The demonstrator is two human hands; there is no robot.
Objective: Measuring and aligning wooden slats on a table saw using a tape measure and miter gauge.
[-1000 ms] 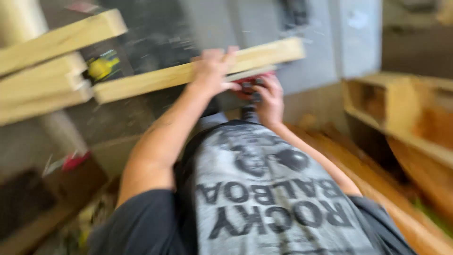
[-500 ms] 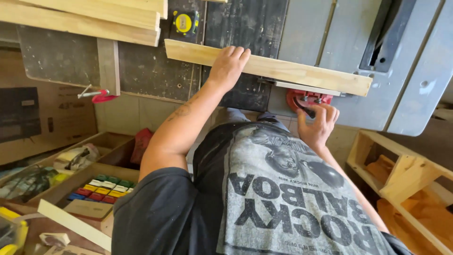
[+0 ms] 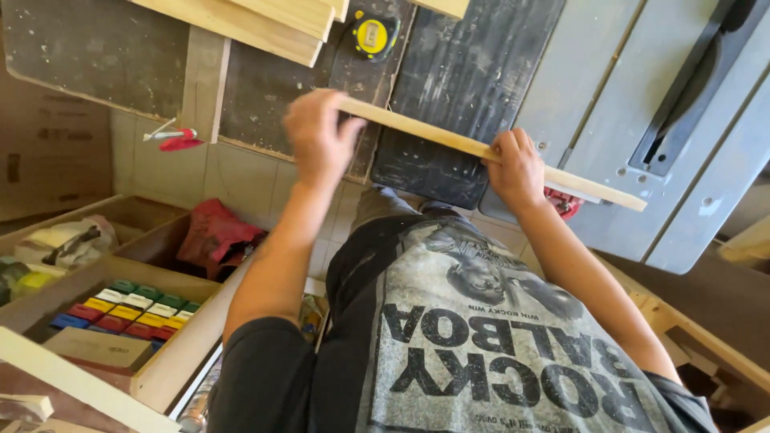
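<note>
both hands grip a long wood strip (image 3: 449, 138) lying across the table saw top's (image 3: 593, 96) near edge, left hand (image 3: 319, 136) clamped on its end, right hand (image 3: 516, 168) closed around the middle.

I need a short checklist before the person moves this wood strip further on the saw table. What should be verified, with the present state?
1. Left hand grips the wood strip at its end: ok.
2. Right hand grips the strip near its middle: ok.
3. Both hands away from the blade slot: ok.
4. Blade spinning or stopped: cannot tell.
5. Yellow tape measure clear of the strip: ok.
6. Strip lying flat on the table: cannot tell.
</note>
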